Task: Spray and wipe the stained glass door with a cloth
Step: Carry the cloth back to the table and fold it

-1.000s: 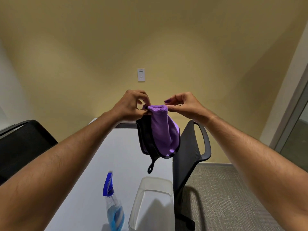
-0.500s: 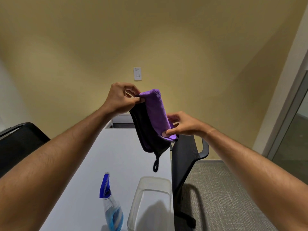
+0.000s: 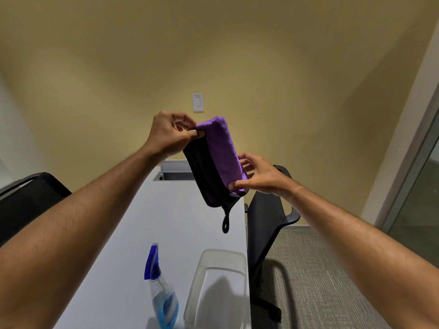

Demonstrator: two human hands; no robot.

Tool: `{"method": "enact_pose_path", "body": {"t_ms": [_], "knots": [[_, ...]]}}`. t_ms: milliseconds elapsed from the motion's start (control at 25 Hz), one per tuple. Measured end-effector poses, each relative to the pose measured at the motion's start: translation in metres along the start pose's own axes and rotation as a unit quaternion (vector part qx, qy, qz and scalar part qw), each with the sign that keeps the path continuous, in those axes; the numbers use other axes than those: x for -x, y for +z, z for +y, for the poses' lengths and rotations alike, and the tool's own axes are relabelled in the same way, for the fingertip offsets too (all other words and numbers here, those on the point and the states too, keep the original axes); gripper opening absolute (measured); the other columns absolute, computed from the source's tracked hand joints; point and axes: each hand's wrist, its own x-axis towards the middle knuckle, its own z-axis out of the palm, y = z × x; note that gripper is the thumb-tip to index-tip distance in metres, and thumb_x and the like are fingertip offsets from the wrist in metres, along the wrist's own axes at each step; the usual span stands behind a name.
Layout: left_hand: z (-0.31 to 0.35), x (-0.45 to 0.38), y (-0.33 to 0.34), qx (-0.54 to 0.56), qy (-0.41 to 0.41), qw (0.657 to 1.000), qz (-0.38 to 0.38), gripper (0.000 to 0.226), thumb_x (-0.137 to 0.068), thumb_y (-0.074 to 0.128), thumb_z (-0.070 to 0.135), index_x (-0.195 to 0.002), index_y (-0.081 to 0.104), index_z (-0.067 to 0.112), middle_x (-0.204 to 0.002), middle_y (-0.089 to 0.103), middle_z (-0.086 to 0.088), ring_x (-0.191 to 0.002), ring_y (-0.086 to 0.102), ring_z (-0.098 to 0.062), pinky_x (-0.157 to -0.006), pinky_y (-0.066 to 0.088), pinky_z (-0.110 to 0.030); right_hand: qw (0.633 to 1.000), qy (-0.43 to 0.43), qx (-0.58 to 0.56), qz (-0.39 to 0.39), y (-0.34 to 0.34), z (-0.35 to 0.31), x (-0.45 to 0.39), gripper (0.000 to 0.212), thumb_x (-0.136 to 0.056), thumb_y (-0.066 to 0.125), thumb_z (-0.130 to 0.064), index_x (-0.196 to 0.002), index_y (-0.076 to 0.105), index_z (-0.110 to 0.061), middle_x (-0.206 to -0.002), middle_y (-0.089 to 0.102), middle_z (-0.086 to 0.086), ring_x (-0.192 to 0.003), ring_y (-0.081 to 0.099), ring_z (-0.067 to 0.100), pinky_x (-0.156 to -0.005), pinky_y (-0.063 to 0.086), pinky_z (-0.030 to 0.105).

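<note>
A purple cloth with a black backing and a black hanging loop is held up in the air over the table. My left hand pinches its top corner. My right hand grips its lower right edge between thumb and fingers. A clear spray bottle with blue liquid and a blue trigger head stands on the white table near the front. Part of the glass door with its grey frame shows at the far right edge.
A clear plastic container stands on the table right of the spray bottle. Black office chairs sit to the left and right of the table. Grey carpet covers the floor at right. A light switch is on the yellow wall.
My right hand slid from the cloth's top edge down to its lower right edge, and the cloth now hangs stretched at a slant between both hands. The view shifted slightly.
</note>
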Motion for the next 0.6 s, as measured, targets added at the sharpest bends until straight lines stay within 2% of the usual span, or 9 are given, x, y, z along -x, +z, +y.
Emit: {"method": "enact_pose_path", "body": {"t_ms": [120,240,320,440,600], "knots": [[-0.003,0.0,0.001,0.026,-0.011,1.0,0.007,0.015,-0.069,0.083,0.022,-0.068,0.07,0.031,-0.073,0.071,0.009,-0.065,0.063,0.0,-0.066,0.05,-0.019,0.999,0.015,-0.032,-0.015,0.004,0.005,0.001,0.068,-0.061,0.093,-0.034,-0.117,0.055,-0.031,-0.107,0.068,-0.001,-0.098,0.068,0.013,-0.075,0.058,0.021],[-0.011,0.0,-0.002,0.041,-0.02,0.999,0.01,0.014,-0.07,0.083,0.023,-0.07,0.071,0.03,-0.075,0.072,0.008,-0.067,0.065,-0.002,-0.066,0.051,-0.017,0.998,0.012,-0.054,-0.01,0.005,0.005,0.0,0.054,-0.062,0.093,-0.029,-0.107,0.063,-0.023,-0.095,0.076,0.004,-0.088,0.073,0.022,-0.077,0.061,0.033],[-0.021,0.002,-0.006,0.041,-0.037,0.998,0.0,0.017,-0.072,0.084,0.019,-0.072,0.071,0.03,-0.075,0.071,0.009,-0.066,0.064,-0.002,-0.066,0.051,-0.014,0.999,0.016,-0.03,0.009,0.001,0.003,-0.001,0.042,-0.061,0.092,-0.027,-0.096,0.07,-0.021,-0.087,0.077,0.003,-0.079,0.072,0.02,-0.073,0.059,0.036],[-0.04,0.012,-0.013,0.04,-0.085,0.994,-0.052,0.016,-0.073,0.084,0.008,-0.078,0.073,0.02,-0.076,0.073,0.002,-0.067,0.066,-0.006,-0.073,0.054,-0.022,0.999,0.024,0.027,0.015,-0.013,-0.002,-0.003,0.03,-0.06,0.089,-0.026,-0.086,0.075,-0.022,-0.077,0.075,-0.005,-0.066,0.064,0.006,-0.062,0.053,0.028],[-0.054,0.023,-0.019,-0.006,-0.099,0.985,-0.138,0.028,-0.066,0.086,0.002,-0.084,0.073,0.019,-0.081,0.074,0.002,-0.073,0.068,-0.005,-0.075,0.051,-0.023,0.993,0.036,0.107,-0.022,-0.025,-0.015,-0.008,0.024,-0.061,0.087,-0.022,-0.082,0.076,-0.02,-0.075,0.074,-0.003,-0.063,0.062,0.003,-0.061,0.049,0.022]]}}
